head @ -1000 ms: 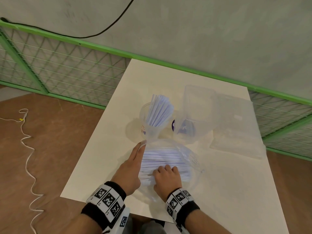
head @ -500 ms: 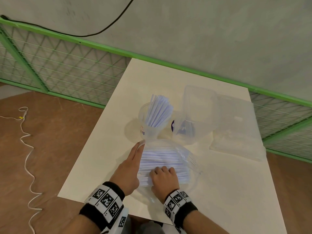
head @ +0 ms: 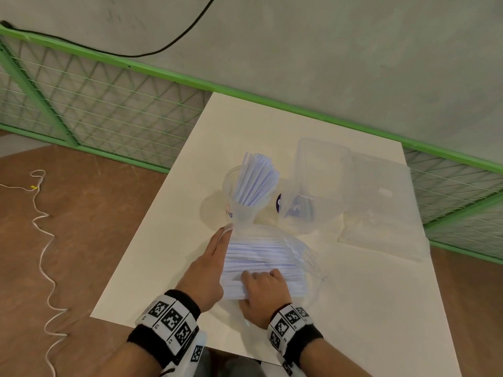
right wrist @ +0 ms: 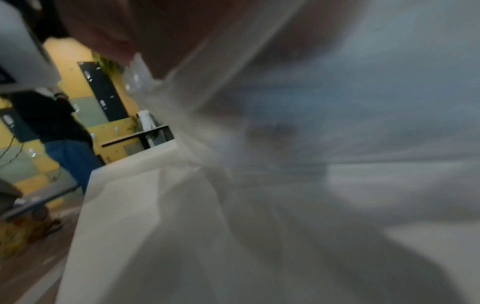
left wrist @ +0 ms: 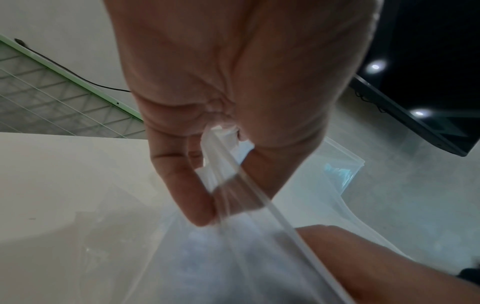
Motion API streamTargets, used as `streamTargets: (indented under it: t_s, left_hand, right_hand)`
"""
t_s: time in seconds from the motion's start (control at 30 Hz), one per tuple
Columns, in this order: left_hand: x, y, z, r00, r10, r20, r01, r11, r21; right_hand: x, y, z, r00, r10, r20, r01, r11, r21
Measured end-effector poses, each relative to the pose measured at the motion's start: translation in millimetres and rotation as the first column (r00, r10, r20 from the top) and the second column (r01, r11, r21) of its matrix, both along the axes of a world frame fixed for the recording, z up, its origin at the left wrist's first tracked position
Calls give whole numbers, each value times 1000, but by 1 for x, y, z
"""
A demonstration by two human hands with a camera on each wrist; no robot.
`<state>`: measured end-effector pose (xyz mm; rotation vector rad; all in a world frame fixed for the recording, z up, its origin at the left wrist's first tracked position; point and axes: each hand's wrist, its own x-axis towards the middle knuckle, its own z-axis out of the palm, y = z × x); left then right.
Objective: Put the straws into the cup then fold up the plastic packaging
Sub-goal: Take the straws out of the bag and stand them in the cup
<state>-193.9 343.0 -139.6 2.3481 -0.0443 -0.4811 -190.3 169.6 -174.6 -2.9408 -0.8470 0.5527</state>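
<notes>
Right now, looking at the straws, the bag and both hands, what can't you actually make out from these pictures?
- Right hand fingertips: head view, curled over the straws in the bag; its grip is unclear.
- Right wrist view: blurred by plastic against the lens; no straws are distinguishable.
- Left hand: left wrist view shows it pinching the bag's edge; the bag's mouth is hidden.
- Second cup: contents obscured by clear plastic.

Left hand [head: 206,270] pinching, right hand [head: 265,293] curled
</notes>
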Motion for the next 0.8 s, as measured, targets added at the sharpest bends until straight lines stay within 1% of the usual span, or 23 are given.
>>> streamTargets:
  t_s: [0.1, 0.17, 0.2, 0.23, 0.27, 0.3, 0.33, 0.37, 0.4, 0.43, 0.47, 0.5, 0.6, 0.63, 0.67, 0.77, 0.8]
  left_hand:
    - [1, 1, -1, 1000, 11, 1, -11, 1000, -27]
    - [1, 2, -2, 1000, 26, 1, -26, 999, -46]
    - [1, 3, -2, 1000, 31, 4, -31, 998, -53]
    - [1, 3, -2, 999, 33, 8, -33, 998, -55]
    - [1, 3, -2, 999, 36, 10, -35, 998, -56]
    - [1, 3, -2, 999, 37, 11, -36, 998, -54]
    - [1, 3, -1, 999, 39, 13, -38, 998, -51]
    - [1, 2, -1, 999, 37, 13, -36, 998, -44]
    - [2, 2, -1, 999, 33, 14, -32, 999, -38]
    - [2, 2, -1, 999, 30, 17, -30, 999, -37]
    - [2, 1, -1, 999, 28, 20, -27, 999, -38]
    - [2, 1, -1, 999, 27, 21, -26, 999, -37]
    - [1, -1, 2, 999, 24, 31, -23, 999, -39]
    - [1, -1, 2, 999, 23, 36, -21, 999, -42]
    - [1, -1, 3, 999, 22, 40, -21, 999, -45]
    - [1, -1, 3, 999, 20, 44, -18, 999, -51]
    - [1, -1, 3, 999, 20, 43, -18, 999, -48]
  right_hand:
    - [5, -10, 7, 997, -73, 23, 67, 976, 205]
    - [7, -16, 18, 987, -163, 14, 147, 922, 358]
    - [8, -19, 25, 974, -229, 0, 206, 878, 432]
    - [9, -22, 31, 955, -295, -29, 266, 808, 526]
    - [8, -24, 38, 922, -376, -90, 347, 702, 622]
    - [7, -25, 44, 877, -442, -188, 436, 566, 700]
    - [6, -25, 52, 818, -482, -313, 531, 425, 733]
    - [4, -25, 58, 760, -483, -435, 612, 306, 729]
    - [2, -25, 62, 714, -471, -518, 669, 239, 704]
    - [-1, -25, 63, 696, -451, -558, 693, 216, 688]
    - [-3, -27, 59, 696, -437, -570, 699, 230, 677]
    - [-4, -29, 56, 704, -428, -567, 697, 260, 669]
    - [-3, -37, 45, 757, -419, -501, 650, 410, 639]
    - [-2, -38, 44, 762, -431, -484, 645, 439, 625]
    - [-2, -41, 44, 767, -444, -464, 638, 451, 624]
    - [-3, -47, 49, 762, -482, -433, 634, 422, 648]
    - [-3, -49, 50, 763, -482, -430, 633, 426, 646]
